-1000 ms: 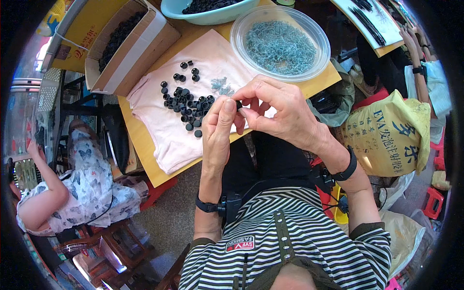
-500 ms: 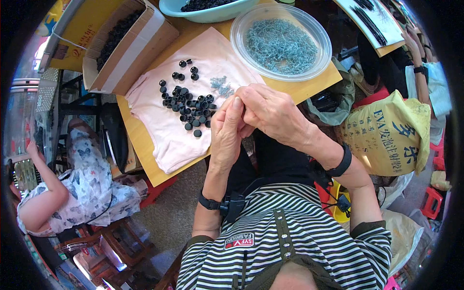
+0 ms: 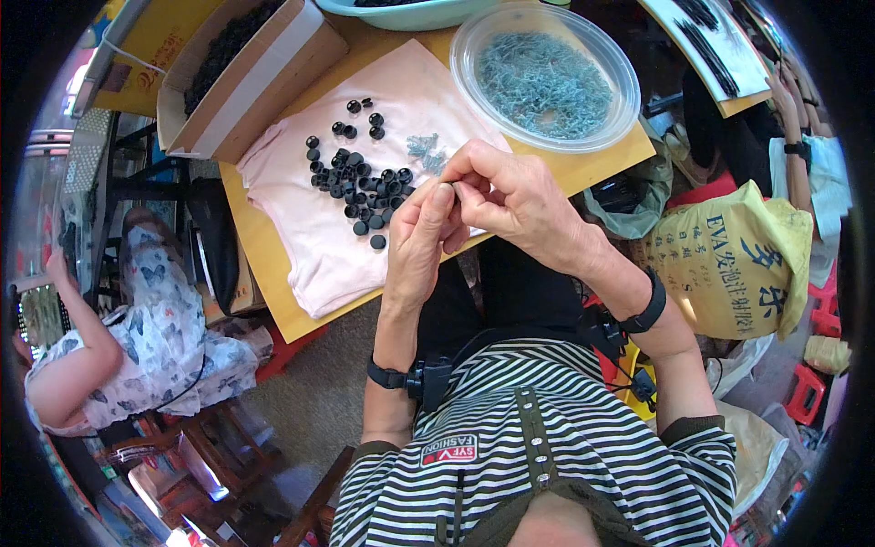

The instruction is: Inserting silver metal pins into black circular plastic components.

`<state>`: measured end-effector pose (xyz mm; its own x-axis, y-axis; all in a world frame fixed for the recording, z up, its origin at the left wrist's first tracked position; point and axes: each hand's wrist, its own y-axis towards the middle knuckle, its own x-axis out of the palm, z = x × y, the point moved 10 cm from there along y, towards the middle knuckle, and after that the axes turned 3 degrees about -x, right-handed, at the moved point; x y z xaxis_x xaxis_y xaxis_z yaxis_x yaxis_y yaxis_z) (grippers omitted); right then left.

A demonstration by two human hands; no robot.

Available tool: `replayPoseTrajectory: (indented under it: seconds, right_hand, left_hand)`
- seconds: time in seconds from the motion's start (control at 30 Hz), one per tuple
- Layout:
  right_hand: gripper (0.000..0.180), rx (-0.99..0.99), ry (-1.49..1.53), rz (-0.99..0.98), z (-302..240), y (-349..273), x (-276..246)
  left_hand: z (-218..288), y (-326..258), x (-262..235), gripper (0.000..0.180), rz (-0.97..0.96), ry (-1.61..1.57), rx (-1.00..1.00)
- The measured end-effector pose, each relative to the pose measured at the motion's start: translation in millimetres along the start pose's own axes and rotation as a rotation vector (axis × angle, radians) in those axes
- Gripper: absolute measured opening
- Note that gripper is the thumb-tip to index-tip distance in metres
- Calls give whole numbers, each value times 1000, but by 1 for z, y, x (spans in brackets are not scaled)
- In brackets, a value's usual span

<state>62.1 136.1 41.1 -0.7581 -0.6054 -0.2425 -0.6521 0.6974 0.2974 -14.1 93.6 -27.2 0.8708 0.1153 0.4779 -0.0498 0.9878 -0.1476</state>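
My left hand (image 3: 417, 239) and my right hand (image 3: 521, 205) meet over the table's near edge, fingertips pinched together. A small dark piece (image 3: 451, 186), probably a black cap, shows between them, mostly hidden by the fingers. Beyond my hands, a few thin blue-grey pins (image 3: 424, 148) lie on a pale pink cloth (image 3: 305, 264). To their left spreads a pile of small round black caps (image 3: 351, 180), some facing up and some turned over. Farther back, a round clear plastic tub (image 3: 629, 102) holds a mass of the same blue-grey pins.
An open cardboard box (image 3: 260, 77) of black parts stands at the table's back left, beside a light blue basin (image 3: 410, 16). A yellow sack (image 3: 729, 260) and a plastic bag (image 3: 638, 210) sit to the right. Another person (image 3: 173, 337) sits at left; someone's arm (image 3: 796, 173) shows at far right.
My right hand's fingers have lifted and spread a little, letting the dark piece show at the fingertips. The whole view has shifted slightly.
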Motion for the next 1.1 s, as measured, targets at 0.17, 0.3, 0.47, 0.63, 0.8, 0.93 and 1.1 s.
replayPoseTrajectory:
  seconds: [0.17, 0.3, 0.47, 0.63, 0.8, 0.93, 1.1]
  right_hand:
    - [13, 97, 78, 37, 8, 0, 4]
    - [14, 155, -21, 107, 28, -6, 6]
    - [17, 242, 261, 58, 36, -7, 8]
    - [19, 168, 241, -109, 26, -5, 9]
    - [21, 301, 461, -70, 39, -11, 4]
    - [21, 228, 500, 83, 43, -15, -6]
    - [18, 249, 420, 148, 41, -22, -12]
  left_hand:
    - [-5, 1, -1, 31, 42, 11, 62]
    - [-10, 1, -8, 31, 117, 49, 90]
    - [-9, 1, -19, 32, 94, 62, 54]
    - [-6, 2, -11, 31, -31, 129, -94]
    - [-15, 3, 0, 30, -81, 54, -130]
    - [-6, 6, -1, 27, -6, -93, 2]
    - [13, -2, -7, 17, 49, 25, 174]
